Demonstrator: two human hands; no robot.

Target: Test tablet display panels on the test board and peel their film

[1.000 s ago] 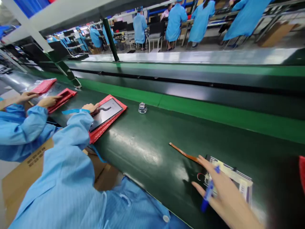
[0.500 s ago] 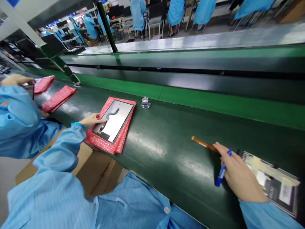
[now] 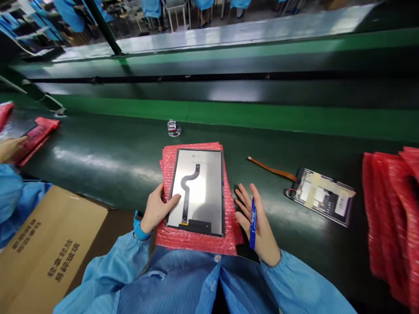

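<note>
Silver panel (image 3: 208,187) clamped by left fingers (image 3: 170,203), the spread right fingers (image 3: 245,195) have moved beside it.

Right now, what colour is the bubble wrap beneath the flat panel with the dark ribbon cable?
The bubble wrap is red; it shows best in the head view.

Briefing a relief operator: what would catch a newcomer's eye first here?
First, the silvery panel on red bubble wrap, front centre, with the left hand touching its edge. Beside it, the right hand holds a blue pen. Farther right lies a flat electronic unit with an orange strip.
</note>
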